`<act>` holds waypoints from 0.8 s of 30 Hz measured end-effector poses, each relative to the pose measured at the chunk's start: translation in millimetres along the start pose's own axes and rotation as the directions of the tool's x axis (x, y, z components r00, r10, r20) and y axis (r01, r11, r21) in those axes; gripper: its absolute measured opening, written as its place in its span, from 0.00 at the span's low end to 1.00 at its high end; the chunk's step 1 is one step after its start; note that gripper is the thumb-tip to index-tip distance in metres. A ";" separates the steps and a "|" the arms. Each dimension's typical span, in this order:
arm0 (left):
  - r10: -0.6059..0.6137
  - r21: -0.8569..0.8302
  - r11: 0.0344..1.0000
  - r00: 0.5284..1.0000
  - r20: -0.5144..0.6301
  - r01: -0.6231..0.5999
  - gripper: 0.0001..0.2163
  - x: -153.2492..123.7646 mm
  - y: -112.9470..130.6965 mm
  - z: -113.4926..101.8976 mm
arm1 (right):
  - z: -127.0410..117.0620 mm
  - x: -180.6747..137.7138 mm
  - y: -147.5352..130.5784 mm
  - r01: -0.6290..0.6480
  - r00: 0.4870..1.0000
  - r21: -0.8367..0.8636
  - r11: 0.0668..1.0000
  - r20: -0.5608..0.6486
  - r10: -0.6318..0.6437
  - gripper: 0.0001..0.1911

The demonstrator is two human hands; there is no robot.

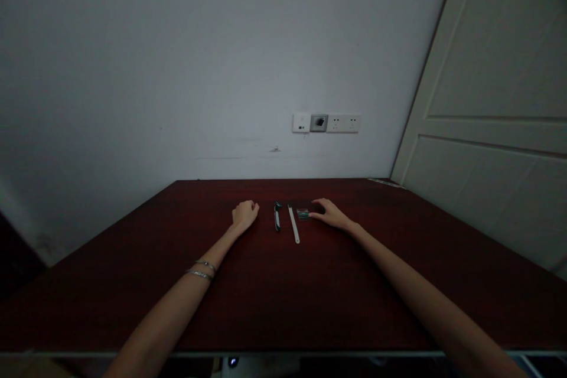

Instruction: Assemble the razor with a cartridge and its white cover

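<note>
My left hand rests on the dark red table with its fingers curled in, and nothing shows in it. To its right lies a slim black-and-grey handled tool with a wider dark head at the far end, perhaps a razor. Beside that is a long, thin white stick with a small dark tip, lying at a slight slant. A small clear packet with something greenish in it sits right of the stick. My right hand is open, fingers apart, its thumb at the packet's right edge; whether it touches is unclear.
The dark red tabletop runs back to a pale wall. Wall sockets are set above its far edge. A white panelled door stands at the right. A thin strip lies in the far right corner.
</note>
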State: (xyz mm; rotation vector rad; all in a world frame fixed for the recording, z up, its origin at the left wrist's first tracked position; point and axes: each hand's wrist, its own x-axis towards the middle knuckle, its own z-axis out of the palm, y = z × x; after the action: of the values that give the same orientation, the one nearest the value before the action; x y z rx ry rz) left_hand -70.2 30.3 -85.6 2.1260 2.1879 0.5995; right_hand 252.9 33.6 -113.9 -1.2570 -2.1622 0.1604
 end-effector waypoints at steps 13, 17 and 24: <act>0.020 0.157 0.987 0.998 0.063 -0.029 0.24 5.6 -14.0 16.4 | -26.5 -36.0 52.2 -0.233 0.973 -0.226 0.946 -0.053 0.227 0.23; -0.003 0.080 0.997 0.997 0.083 -0.003 0.23 4.1 -13.8 12.4 | -47.8 -48.3 25.0 -0.221 0.975 -0.186 0.957 -0.054 0.215 0.24; -0.029 -0.012 0.999 0.997 0.077 0.030 0.17 1.8 -0.1 -16.2 | -151.3 -177.5 -49.5 -0.259 0.965 -0.024 0.966 -0.037 0.258 0.14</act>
State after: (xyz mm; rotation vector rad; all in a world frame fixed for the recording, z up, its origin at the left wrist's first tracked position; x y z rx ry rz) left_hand -75.0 28.0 -70.2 2.0707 2.1648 0.5189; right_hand 364.6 -168.4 -54.2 -1.5451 -1.9716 0.2152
